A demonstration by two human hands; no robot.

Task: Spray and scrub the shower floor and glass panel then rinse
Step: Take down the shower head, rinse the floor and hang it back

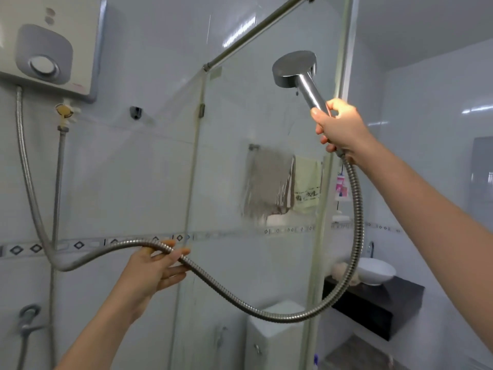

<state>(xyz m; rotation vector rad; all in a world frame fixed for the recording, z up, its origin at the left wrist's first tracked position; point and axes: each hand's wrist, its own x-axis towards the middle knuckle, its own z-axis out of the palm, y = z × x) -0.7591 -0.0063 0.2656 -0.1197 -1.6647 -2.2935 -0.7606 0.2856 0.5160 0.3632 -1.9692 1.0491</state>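
Right hand [338, 124] – raised high, fingers curled tight round the handle of the chrome shower head [294, 68]. The head's round face is turned away from me toward the glass panel [261, 116], close to it near the panel's upper right; I cannot tell whether it touches. A drop hangs under the handle.

Metal hose [266, 315] – leaves the bottom of my right fist, drops in 1 deep loop in front of the glass, then climbs leftward across my left hand [154, 271] and on to the wall-mounted water heater [50, 46].

Left hand – lower, palm up, fingers nearly straight; the hose lies across them, carried loosely, not clenched.

Glass is hazy and streaked around mid-height. Seen through it: 2 towels [269, 182] on a rail and a toilet cistern [274, 324]. Past its right edge, a white washbasin [374, 271] sits on a dark counter [373, 308]. A steel brace bar [256, 30] runs from the panel's top corner up and right.
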